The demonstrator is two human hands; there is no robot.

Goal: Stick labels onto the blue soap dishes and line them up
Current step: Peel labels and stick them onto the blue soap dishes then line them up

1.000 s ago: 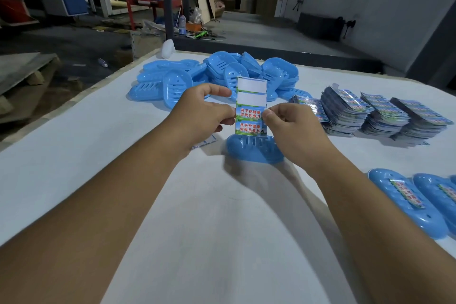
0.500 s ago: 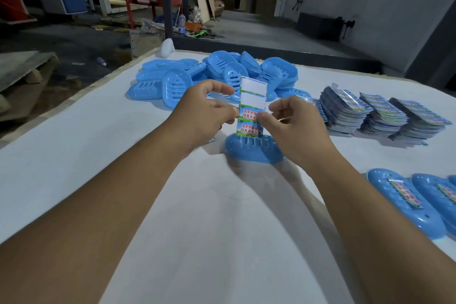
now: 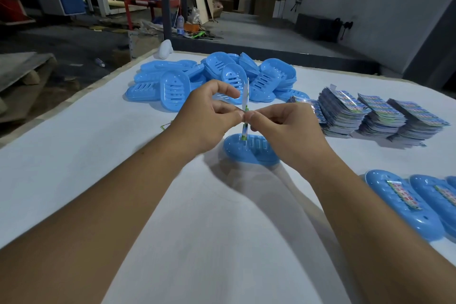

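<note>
Both hands (image 3: 243, 118) pinch label strip (image 3: 245, 103) above soap dish (image 3: 249, 153).

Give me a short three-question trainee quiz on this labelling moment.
1. True or false: both hands pinch the label strip.
2. What lies right under the strip? A) the loose pile of dishes B) a single soap dish C) the label stacks
3. Fill in: the labelled dishes lie to the person's ____.

Key: 1 true, the left hand and right hand both pinch it; 2 B; 3 right.
</note>
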